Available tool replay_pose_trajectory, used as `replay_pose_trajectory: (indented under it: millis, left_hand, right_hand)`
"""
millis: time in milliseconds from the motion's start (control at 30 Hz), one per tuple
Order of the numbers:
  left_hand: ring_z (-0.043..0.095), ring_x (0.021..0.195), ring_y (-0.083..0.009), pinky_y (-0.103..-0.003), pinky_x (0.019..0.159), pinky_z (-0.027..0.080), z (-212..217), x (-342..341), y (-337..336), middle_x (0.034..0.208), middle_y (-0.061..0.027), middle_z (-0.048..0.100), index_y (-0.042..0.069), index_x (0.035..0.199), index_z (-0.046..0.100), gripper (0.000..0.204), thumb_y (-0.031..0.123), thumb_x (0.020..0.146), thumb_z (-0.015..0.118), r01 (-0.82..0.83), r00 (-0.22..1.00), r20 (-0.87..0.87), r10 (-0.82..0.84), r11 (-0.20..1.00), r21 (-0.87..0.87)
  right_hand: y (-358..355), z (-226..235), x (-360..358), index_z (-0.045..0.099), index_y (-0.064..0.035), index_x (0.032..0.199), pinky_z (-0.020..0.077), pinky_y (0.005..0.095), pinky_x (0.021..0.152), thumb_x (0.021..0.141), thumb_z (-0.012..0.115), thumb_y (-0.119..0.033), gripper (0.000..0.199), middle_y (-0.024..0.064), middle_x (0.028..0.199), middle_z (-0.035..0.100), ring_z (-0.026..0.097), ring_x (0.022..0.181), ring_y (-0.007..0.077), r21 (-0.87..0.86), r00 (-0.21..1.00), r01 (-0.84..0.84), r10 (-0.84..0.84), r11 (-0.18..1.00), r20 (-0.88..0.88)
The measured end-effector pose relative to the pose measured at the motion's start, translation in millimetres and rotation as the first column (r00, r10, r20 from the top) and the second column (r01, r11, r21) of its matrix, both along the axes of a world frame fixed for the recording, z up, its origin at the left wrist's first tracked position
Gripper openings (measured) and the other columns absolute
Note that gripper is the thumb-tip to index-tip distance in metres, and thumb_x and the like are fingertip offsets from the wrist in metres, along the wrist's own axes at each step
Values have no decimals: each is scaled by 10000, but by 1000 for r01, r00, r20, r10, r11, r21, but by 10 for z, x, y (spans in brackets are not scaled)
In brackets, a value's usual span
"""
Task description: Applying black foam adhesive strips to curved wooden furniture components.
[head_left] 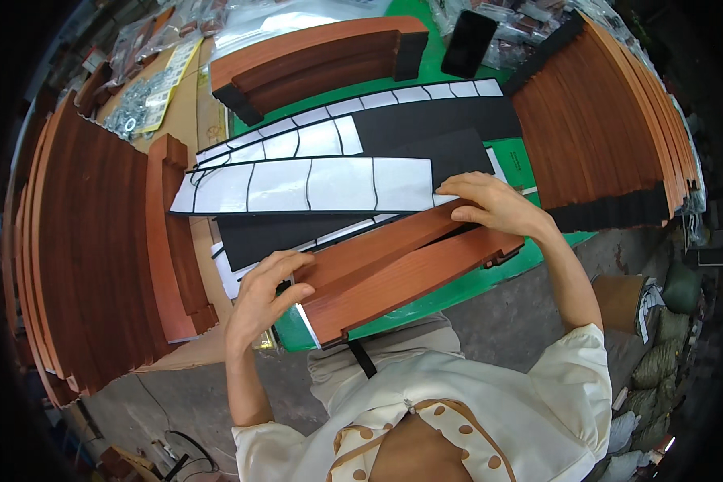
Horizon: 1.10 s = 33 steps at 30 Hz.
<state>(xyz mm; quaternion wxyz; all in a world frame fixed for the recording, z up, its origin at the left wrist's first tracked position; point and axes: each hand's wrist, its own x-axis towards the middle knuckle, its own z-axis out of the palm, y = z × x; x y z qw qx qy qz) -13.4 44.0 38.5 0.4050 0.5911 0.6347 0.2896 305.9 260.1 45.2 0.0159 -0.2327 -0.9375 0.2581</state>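
- Wooden piece (402, 277): lies slantwise at the near edge of the bench (458, 294), in front of the person, its right end farther away than its left; two reddish-brown boards show, with a dark gap between them toward the right.
- Left hand (267, 296): at the piece's left end, fingers bent over the far corner, thumb beside them; I cannot tell whether it grips or only rests.
- Right hand (490, 205): at the right end, fingers reaching past the far edge onto the white strips, thumb over the board; how firmly it holds, I cannot tell.
- White strips (341, 185): black-edged, crossed by dark lines, overlapping just beyond the piece.
- Black sheets (438, 120): among and under the strips.
- Curved block (321, 60): stands at the far side, dark-ended.
- Phone (468, 44): dark-faced, right of that block.
- Left stack (88, 249): tall brown boards, with a narrower part (173, 241) beside it.
- Right stack (594, 132): similar boards, black along the ends.
- Clear bag (136, 108): small metal parts, far left.
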Motion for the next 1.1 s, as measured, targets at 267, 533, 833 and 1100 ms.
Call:
replay_pose_trajectory:
  millis: [267,533,833,1100]
  left_hand:
    - [599,977,-300,-375,822,489,-19,-9,61,1208,-229,544,45,1358,398,764,322,737,749,-122,988,-124,90,953,-279]
    - [548,881,-167,-285,681,480,-183,88,-27,1270,-185,484,29,1360,381,753,112,714,759,-330,899,262,351,936,-122]
    - [533,761,-85,-187,606,419,27,348,-440,1284,-143,528,-6,1234,522,614,-126,657,693,-606,785,306,538,769,203]
    - [579,844,-120,-213,657,445,-127,539,-711,1102,-108,625,-3,1025,621,386,-67,665,746,-448,891,111,440,814,371]
  right_hand:
    - [260,-132,80,560,-53,1208,452,406,865,861,568,-477,548,162,1143,586,567,1037,339,-59,898,261,-220,963,380]
    - [271,-355,298,562,-40,1208,449,383,900,815,682,-295,483,181,1141,575,564,1032,305,-92,836,540,-520,837,174]
    - [-89,-119,633,556,-3,1213,440,272,878,789,707,-66,455,73,1167,561,522,1020,137,-721,461,485,-845,495,-269]
    - [-479,-89,989,609,0,1121,446,247,883,789,682,-26,341,44,1087,612,569,962,103,-689,438,478,-828,545,-350]
